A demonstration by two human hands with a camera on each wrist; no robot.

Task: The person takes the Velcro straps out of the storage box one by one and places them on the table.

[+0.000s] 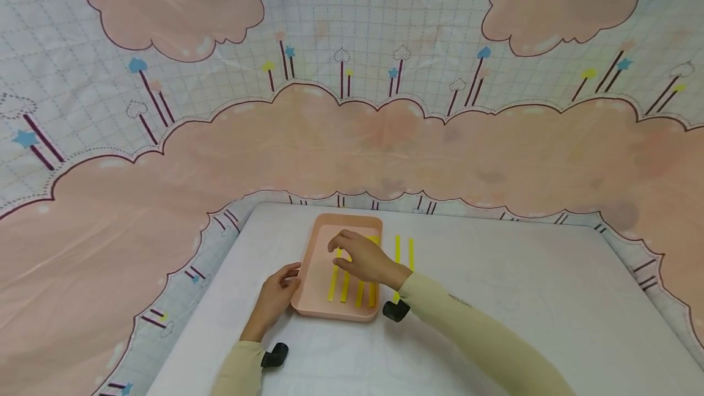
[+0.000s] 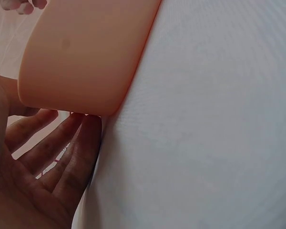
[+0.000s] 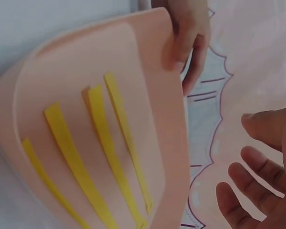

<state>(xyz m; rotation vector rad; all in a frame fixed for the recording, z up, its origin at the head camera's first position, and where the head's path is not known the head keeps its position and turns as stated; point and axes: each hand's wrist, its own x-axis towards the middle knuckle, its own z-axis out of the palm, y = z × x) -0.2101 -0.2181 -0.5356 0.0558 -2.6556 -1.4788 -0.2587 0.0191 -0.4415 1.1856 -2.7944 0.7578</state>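
A shallow pink tray (image 1: pixel 313 274) lies on the white table, with several flat yellow strips (image 3: pixel 108 140) side by side on its floor. My left hand (image 1: pixel 277 294) is at the tray's left side; in the left wrist view its fairly straight fingers (image 2: pixel 66 157) touch the outer wall and the thumb lies near the rim. Over the tray hovers my right hand (image 1: pixel 364 256), fingers spread and loosely bent, holding nothing. In the right wrist view its thumb and fingertips (image 3: pixel 238 210) are apart. From the head, this hand and wrist hide part of the strips.
More yellow strips (image 1: pixel 411 254) lie on the table (image 1: pixel 495 298) just right of the tray, partly covered by the right wrist. A patterned cloth backdrop (image 1: pixel 352 151) with clouds rises behind the table and along its sides.
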